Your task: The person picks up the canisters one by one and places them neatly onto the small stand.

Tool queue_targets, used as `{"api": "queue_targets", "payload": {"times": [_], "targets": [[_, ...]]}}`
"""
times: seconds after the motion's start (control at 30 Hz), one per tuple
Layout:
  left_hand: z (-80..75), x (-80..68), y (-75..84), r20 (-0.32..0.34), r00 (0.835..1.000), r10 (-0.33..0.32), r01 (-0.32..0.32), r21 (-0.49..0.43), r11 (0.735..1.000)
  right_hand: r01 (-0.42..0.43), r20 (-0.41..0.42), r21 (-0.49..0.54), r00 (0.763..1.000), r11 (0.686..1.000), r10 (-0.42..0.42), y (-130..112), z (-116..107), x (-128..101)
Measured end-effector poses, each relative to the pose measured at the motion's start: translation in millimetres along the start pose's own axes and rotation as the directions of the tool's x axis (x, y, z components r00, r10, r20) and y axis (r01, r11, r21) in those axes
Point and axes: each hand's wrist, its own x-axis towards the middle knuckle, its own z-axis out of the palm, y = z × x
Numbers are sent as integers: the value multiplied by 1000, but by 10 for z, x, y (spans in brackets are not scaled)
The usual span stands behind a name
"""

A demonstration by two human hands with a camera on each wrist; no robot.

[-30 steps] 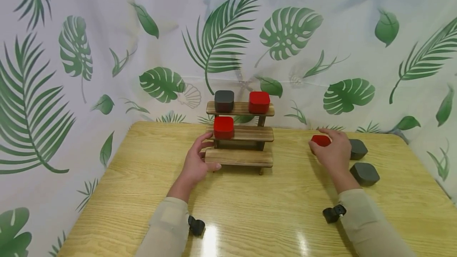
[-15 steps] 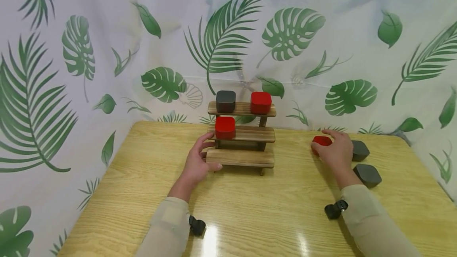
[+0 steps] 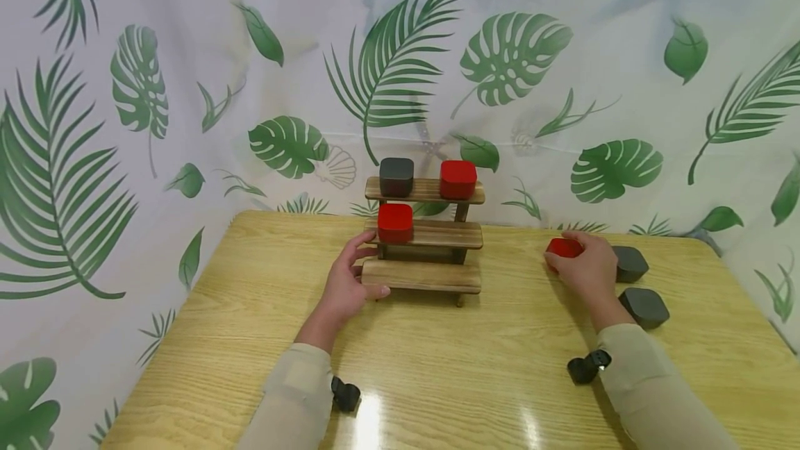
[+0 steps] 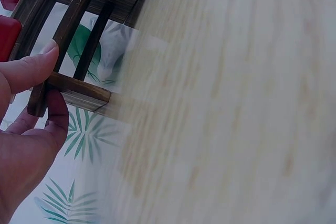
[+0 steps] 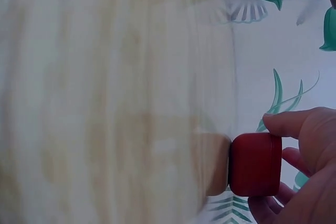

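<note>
Head view: right hand (image 3: 584,271) grasps the red box (image 3: 564,248) near the table's (image 3: 437,367) far-right edge, thumb and fingers on opposite sides; it looks small, rigid, light, smooth. Left hand (image 3: 346,283) grips the wooden stepped shelf (image 3: 421,275).

beige long sleeves (image 3: 294,394), black wrist-mounted cameras (image 3: 587,367)

Three red boxes (image 3: 395,222), three dark grey boxes (image 3: 396,176), one wooden stepped shelf (image 3: 421,275), two hands (image 3: 347,288)
</note>
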Motion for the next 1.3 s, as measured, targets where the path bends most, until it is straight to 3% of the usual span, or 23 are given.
{"api": "queue_targets", "payload": {"times": [0.27,0.77,1.3], "targets": [[0,1,-2,-1,1000,1,-1,2,1000,-1,21,1,1000,1000,1,17,9,-24],[6,8,-17,-11,1000,25,-25,11,1000,-88,70,17,994,996,87,14,6,-53],[5,19,-43,-10,1000,27,-27,21,999,-90,57,73,995,993,86,-101,-32,-78]]}}
